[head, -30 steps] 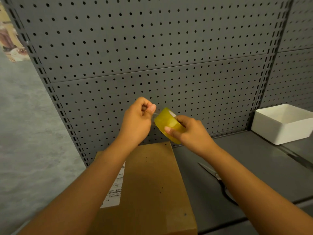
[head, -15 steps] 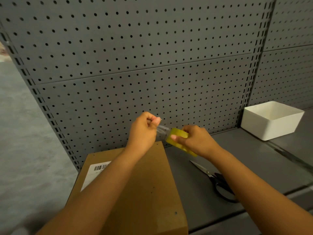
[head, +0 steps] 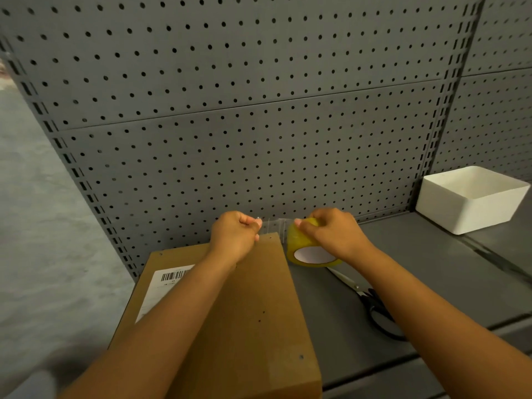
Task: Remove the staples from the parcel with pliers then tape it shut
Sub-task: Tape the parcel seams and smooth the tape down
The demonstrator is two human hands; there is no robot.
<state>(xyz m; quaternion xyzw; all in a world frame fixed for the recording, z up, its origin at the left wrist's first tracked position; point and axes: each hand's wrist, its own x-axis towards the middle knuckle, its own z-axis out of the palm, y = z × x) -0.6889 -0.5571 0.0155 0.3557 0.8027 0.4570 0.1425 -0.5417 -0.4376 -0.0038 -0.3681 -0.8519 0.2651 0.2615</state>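
A brown cardboard parcel (head: 253, 312) with a white barcode label (head: 167, 286) lies on the grey shelf, small holes dotting its top. My right hand (head: 334, 234) grips a yellowish roll of clear tape (head: 305, 249) just past the parcel's far right corner. My left hand (head: 234, 237) pinches the free end of the tape. A short clear strip (head: 276, 226) stretches between the two hands above the parcel's far edge. No pliers are visible.
Black-handled scissors (head: 371, 303) lie on the shelf (head: 431, 269) right of the parcel, partly under my right forearm. A white open bin (head: 472, 200) stands at the back right. A grey pegboard wall (head: 259, 110) rises behind. Grey floor lies to the left.
Both hands came down toward the parcel's far edge. They moved apart, and the clear tape strip between them grew longer. The roll now sits low beside the parcel's corner.
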